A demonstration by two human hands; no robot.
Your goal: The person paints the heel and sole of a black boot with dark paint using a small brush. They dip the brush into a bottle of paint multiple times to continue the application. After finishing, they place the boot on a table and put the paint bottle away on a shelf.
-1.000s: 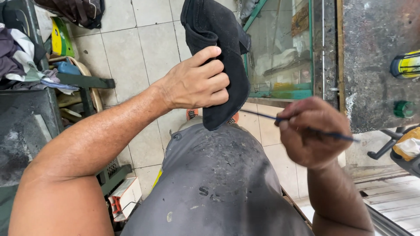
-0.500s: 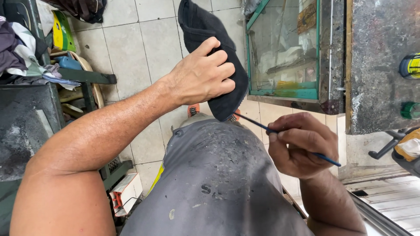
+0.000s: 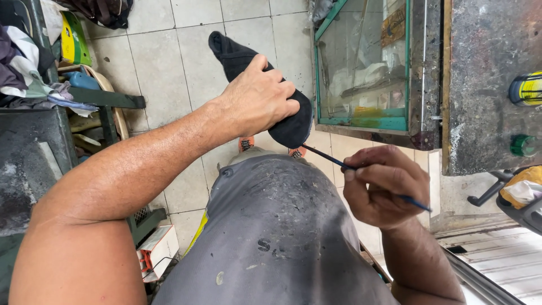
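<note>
At the far left a dark metal bench (image 3: 28,164) carried a heap of clothes (image 3: 22,62), with a yellow-green container (image 3: 70,39) behind it and a small white and red box (image 3: 158,251) on the tiled floor (image 3: 164,73) nearer the person.

The left hand (image 3: 257,101) was closed around a black shoe (image 3: 248,68), fingers curled over its upper side and thumb underneath, holding it in the air above the floor and just beyond the grey apron (image 3: 271,237) over the knees. The shoe was matt black all over, soft and suede-like, its rounded end toward the right and its open end toward the far floor.

The right hand (image 3: 387,183) pinched a thin blue brush (image 3: 361,172) between thumb and fingertips, like a pen. Its tip lay right at the lower edge of the shoe's rounded end; whether it touched could not be told.

To my eye the grip on the shoe was one-handed and unsupported, so a wobble could have sent the brush tip off the edge and marked the upper. A loosened hold might have let the shoe drop to the dirty floor.

Further right stood a green-framed glass cabinet (image 3: 367,121), then a worn bench top (image 3: 485,85) with a yellow can (image 3: 526,89) and a green cap (image 3: 523,145).
</note>
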